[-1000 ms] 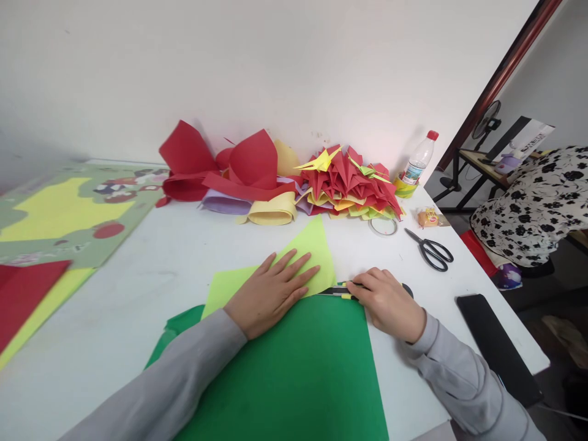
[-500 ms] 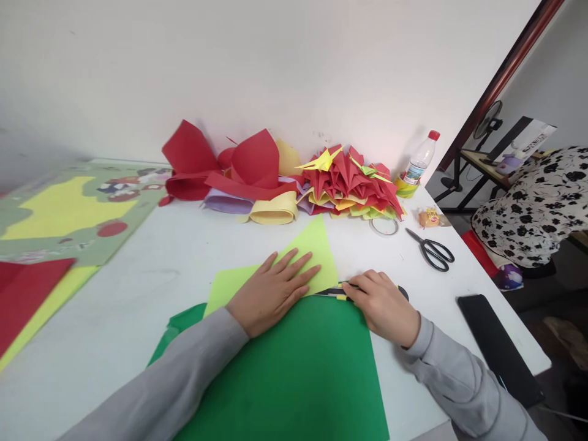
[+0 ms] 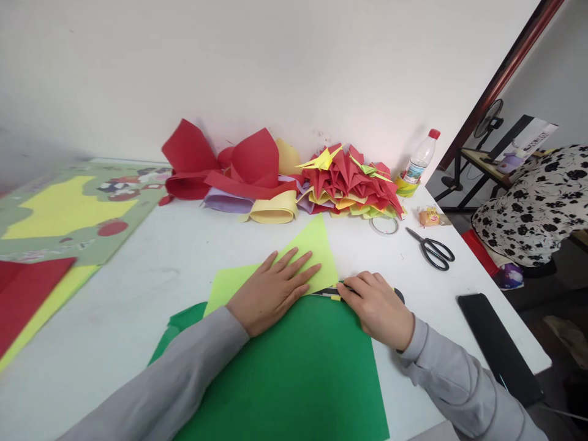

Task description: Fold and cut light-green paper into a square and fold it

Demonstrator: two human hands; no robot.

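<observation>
My left hand lies flat with fingers spread on a folded yellow-green paper. My right hand is closed around a black utility knife with yellow parts. The knife's front end rests by the paper's lower edge, just right of my left fingertips. Beneath both lies a large green sheet, its left part hidden by my left sleeve.
Behind stand red paper shapes, a pile of folded red paper and a bottle. Scissors, a tape roll and a black phone-like slab lie right. A person in floral clothing is beyond the table.
My right hand and the knife have shifted slightly left, closer to my left fingertips. My left hand and the yellow-green paper have stayed in place.
</observation>
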